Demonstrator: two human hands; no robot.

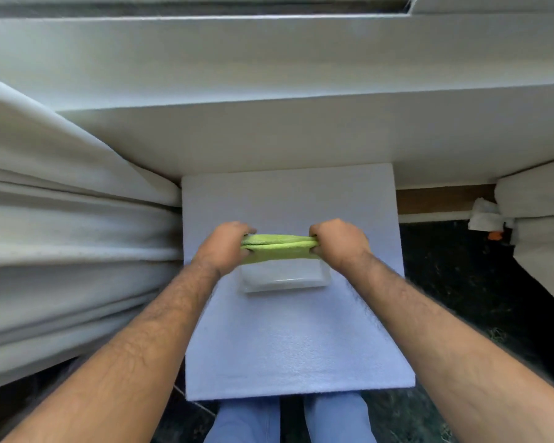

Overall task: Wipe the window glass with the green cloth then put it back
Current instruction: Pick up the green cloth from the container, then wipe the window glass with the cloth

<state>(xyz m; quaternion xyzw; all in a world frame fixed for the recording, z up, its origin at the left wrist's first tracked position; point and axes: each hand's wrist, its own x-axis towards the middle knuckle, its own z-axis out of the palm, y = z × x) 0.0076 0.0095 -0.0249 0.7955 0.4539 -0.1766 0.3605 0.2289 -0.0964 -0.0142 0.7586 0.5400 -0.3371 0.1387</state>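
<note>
Arms: two bare forearms, entering from the lower left and lower right of the frame; no sleeves visible.
Arm surface: dark hair along both forearms.
Left hand (pixel 226 247): bare; no glove, ring or watch visible.
Right hand (pixel 338 243): bare, likewise unadorned.
Legs: light blue trousers (pixel 288 422), bottom centre of frame.
Trouser detail: two separate legs, a dark gap between them.

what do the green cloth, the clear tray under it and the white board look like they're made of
Green cloth: soft, matte fabric, likely microfibre; it folds and bunches between both hands. Clear tray: probably thin glossy plastic, see-through with bright highlights on its rim. White board: looks like matte foam sheet, with a fine grainy surface.
</note>
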